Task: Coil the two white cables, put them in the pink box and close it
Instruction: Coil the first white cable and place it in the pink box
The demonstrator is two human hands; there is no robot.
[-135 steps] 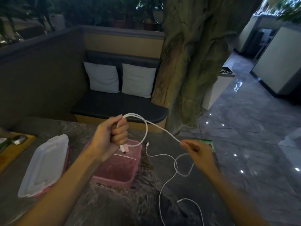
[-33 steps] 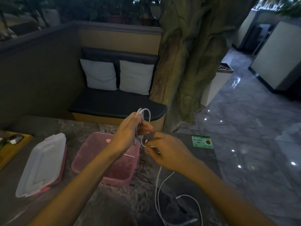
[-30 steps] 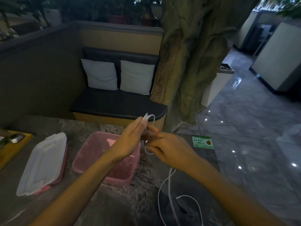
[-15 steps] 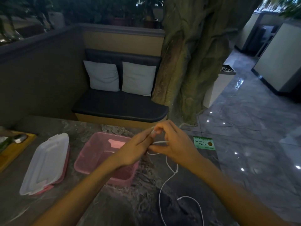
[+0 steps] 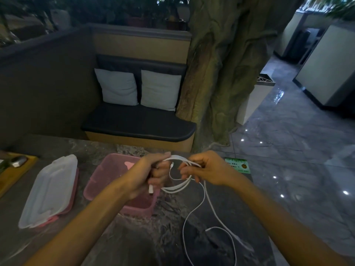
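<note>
A white cable [image 5: 179, 187] is partly wound into several loops held between both hands above the table. My left hand [image 5: 151, 173] grips one side of the loops, with a white plug sticking out below its fist. My right hand [image 5: 207, 169] pinches the other side. Loose white cable [image 5: 209, 225] trails from my right hand down onto the table and curls near the front edge; whether it is one cable or two I cannot tell. The open pink box [image 5: 104, 181] sits just behind and under my left hand. Its translucent lid [image 5: 50, 189] lies to the left.
The dark marbled table [image 5: 134, 237] carries a wooden board [image 5: 13, 173] with a metal object at the far left and a green card [image 5: 238, 165] at the right edge. A bench with two cushions [image 5: 138, 89] and a tree trunk [image 5: 221, 73] stand behind.
More cable has been gathered into loops since the earliest frame. In the last half second my hands have drawn slightly apart, stretching the loops flat between them.
</note>
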